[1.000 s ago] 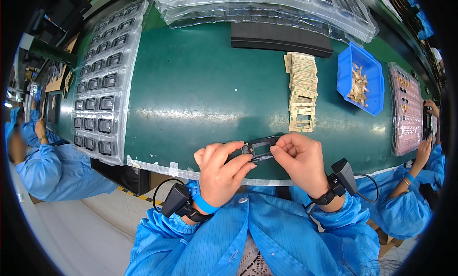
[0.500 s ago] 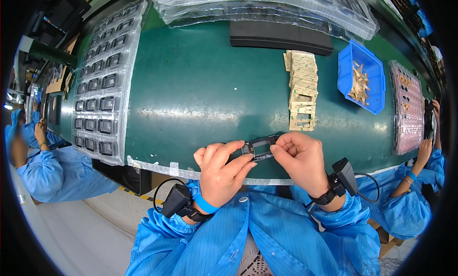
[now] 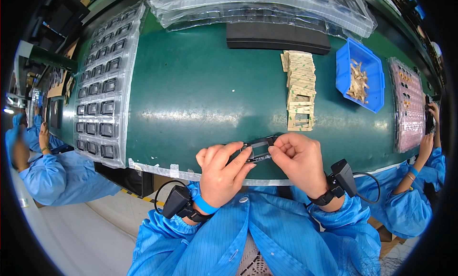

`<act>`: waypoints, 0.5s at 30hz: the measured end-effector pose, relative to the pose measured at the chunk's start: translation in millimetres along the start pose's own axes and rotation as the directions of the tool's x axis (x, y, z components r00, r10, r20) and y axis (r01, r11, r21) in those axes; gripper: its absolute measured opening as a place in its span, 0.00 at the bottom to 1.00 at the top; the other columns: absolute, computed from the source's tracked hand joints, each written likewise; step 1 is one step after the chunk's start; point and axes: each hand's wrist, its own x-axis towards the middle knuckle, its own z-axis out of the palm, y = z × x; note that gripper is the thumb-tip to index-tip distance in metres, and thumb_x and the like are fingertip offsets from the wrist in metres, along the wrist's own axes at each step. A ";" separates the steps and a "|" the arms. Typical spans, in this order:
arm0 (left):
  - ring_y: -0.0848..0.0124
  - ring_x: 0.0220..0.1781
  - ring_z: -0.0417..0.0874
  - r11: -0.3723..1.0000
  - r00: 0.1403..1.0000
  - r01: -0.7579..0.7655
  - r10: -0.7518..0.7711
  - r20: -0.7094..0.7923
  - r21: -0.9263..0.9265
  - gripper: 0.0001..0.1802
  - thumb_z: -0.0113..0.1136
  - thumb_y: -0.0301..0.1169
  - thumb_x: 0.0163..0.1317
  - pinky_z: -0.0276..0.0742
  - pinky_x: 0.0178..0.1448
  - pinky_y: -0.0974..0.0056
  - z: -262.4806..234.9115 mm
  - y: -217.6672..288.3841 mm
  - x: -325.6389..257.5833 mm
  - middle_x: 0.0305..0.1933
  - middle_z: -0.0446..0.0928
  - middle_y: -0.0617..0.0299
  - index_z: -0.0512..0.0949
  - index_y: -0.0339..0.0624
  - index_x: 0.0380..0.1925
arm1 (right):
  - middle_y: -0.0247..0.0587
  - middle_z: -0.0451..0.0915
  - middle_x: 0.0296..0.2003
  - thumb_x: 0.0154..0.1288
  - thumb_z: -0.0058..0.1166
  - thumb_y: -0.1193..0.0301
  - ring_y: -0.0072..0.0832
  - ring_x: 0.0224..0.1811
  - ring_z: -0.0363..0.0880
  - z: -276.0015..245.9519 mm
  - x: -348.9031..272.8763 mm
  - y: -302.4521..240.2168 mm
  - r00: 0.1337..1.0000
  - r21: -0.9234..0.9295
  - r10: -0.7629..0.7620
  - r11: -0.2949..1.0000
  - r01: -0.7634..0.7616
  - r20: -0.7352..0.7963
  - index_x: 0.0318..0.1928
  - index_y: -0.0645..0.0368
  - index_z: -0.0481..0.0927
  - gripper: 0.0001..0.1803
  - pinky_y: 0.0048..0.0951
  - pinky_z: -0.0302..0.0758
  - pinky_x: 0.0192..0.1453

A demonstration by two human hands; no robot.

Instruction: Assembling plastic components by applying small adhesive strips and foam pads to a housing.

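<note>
From my end I see a broad green surface with a whitish strip along its near edge. Across its far side I have a stack of clear plastic trays. Down the left runs a long clear plastic tray, with black rectangular parts set in rows. At the far right lies a flat pink translucent tray with small yellow and dark pieces in its far part. A long black flat-topped block sits just in front of the stacked trays. Right of it stands an open blue plastic bin, and to the bin's left, overlapping cream paper frames with green marks form a column.

Of my two hands, the left hand pinches the left end of a black rectangular housing with a grey window; the right hand grips its right end between thumb and fingers. That housing is at the near edge, nearer than the paper frames. Smallest are tan curled strips, heaped inside the bin.
</note>
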 end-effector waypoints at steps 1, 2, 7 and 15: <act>0.64 0.45 0.76 1.000 1.000 -0.007 0.007 0.015 0.012 0.20 0.74 0.31 0.44 0.62 0.54 0.58 -0.2 0.5 0.6 0.48 0.80 0.60 0.85 0.45 0.42 | 0.39 0.82 0.25 0.58 0.63 0.76 0.19 0.23 0.80 -0.1 0.2 0.0 1.000 -0.010 -0.001 1.000 0.001 0.002 0.31 0.66 0.81 0.06 0.22 0.76 0.28; 0.64 0.45 0.76 1.000 0.999 -0.015 0.014 0.029 0.023 0.21 0.74 0.30 0.45 0.62 0.54 0.58 -0.5 1.1 1.0 0.49 0.79 0.60 0.85 0.45 0.43 | 0.39 0.82 0.25 0.58 0.63 0.76 0.19 0.23 0.80 -0.1 0.5 -0.1 1.000 -0.009 0.000 1.000 0.000 0.002 0.31 0.66 0.81 0.06 0.22 0.76 0.28; 0.63 0.45 0.75 0.996 0.998 -0.038 0.034 0.051 0.081 0.22 0.73 0.30 0.45 0.61 0.54 0.58 0.6 4.7 0.4 0.50 0.78 0.60 0.84 0.45 0.44 | 0.40 0.82 0.25 0.57 0.63 0.76 0.21 0.23 0.80 -0.3 0.4 -0.5 1.000 -0.024 0.001 1.000 -0.001 0.007 0.31 0.66 0.80 0.06 0.23 0.77 0.27; 0.63 0.43 0.76 0.997 0.997 -0.070 0.071 -0.025 0.038 0.19 0.73 0.30 0.45 0.62 0.52 0.57 3.2 -1.3 -1.5 0.48 0.79 0.60 0.84 0.45 0.41 | 0.41 0.82 0.25 0.57 0.63 0.75 0.23 0.23 0.81 2.5 -2.2 -0.8 0.999 -0.044 -0.021 0.999 0.019 -0.028 0.31 0.65 0.81 0.06 0.24 0.77 0.28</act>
